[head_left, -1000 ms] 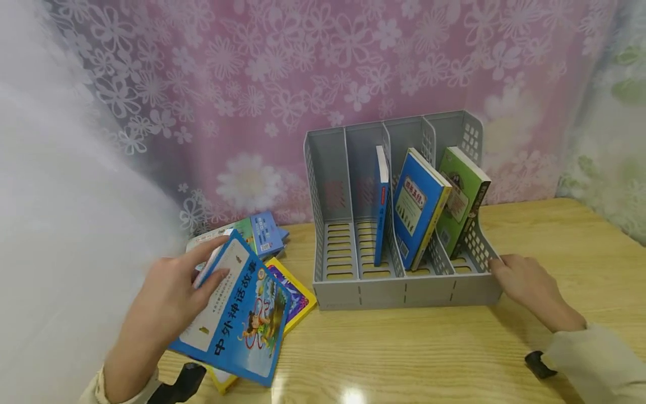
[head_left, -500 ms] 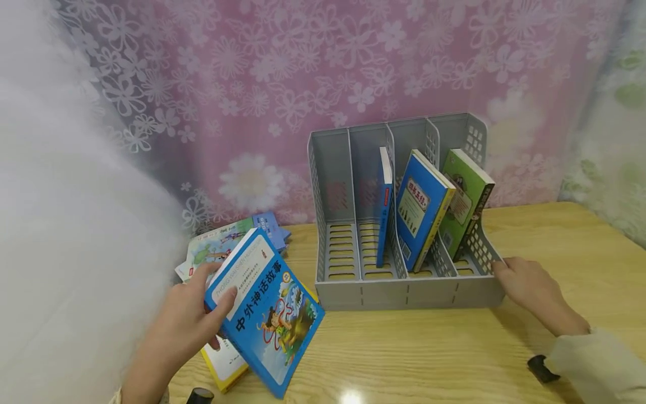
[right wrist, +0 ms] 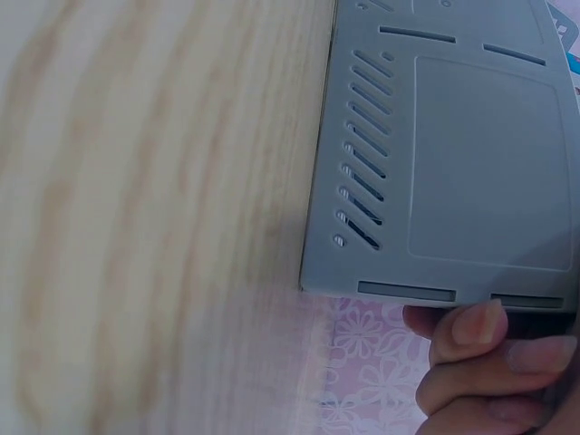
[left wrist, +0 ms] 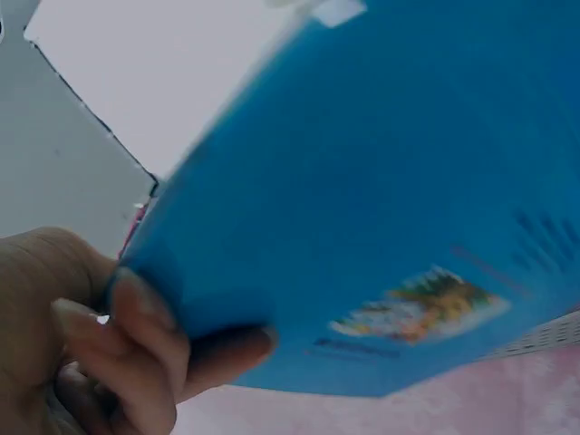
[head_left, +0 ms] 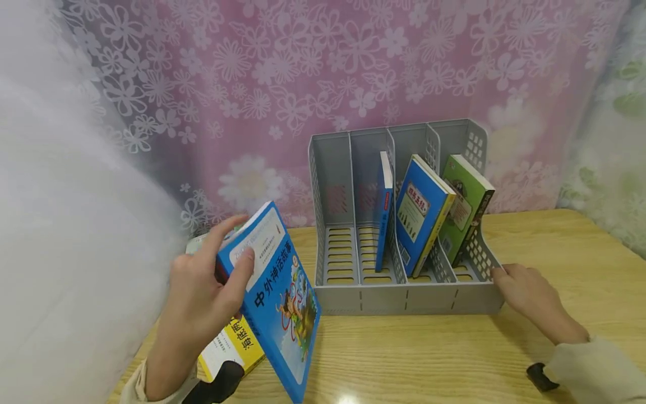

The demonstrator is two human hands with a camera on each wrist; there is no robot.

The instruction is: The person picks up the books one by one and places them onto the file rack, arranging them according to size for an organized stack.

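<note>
My left hand (head_left: 212, 292) grips a blue picture book (head_left: 275, 297) by its top corner, thumb on the cover, and holds it tilted up off the table left of the grey file rack (head_left: 404, 292). In the left wrist view the fingers (left wrist: 136, 344) curl under the book's blue back cover (left wrist: 381, 208). My right hand (head_left: 525, 294) holds the rack's front right corner; the right wrist view shows the fingertips (right wrist: 480, 326) on the rack's side wall (right wrist: 453, 163). In the rack stand a thin blue book (head_left: 383, 210), a leaning blue book (head_left: 419, 216) and a green book (head_left: 466, 205).
A yellow book (head_left: 232, 348) lies on the wooden table (head_left: 429, 353) under my left hand, with another book (head_left: 194, 244) behind it. The rack's two left slots (head_left: 338, 258) hold nothing. A pink flowered curtain (head_left: 303, 84) hangs behind; white fabric (head_left: 65, 252) fills the left.
My left hand has lifted the blue picture book off the stack and turned it from nearly flat to steeply upright, a little towards the rack. The right hand has stayed on the rack.
</note>
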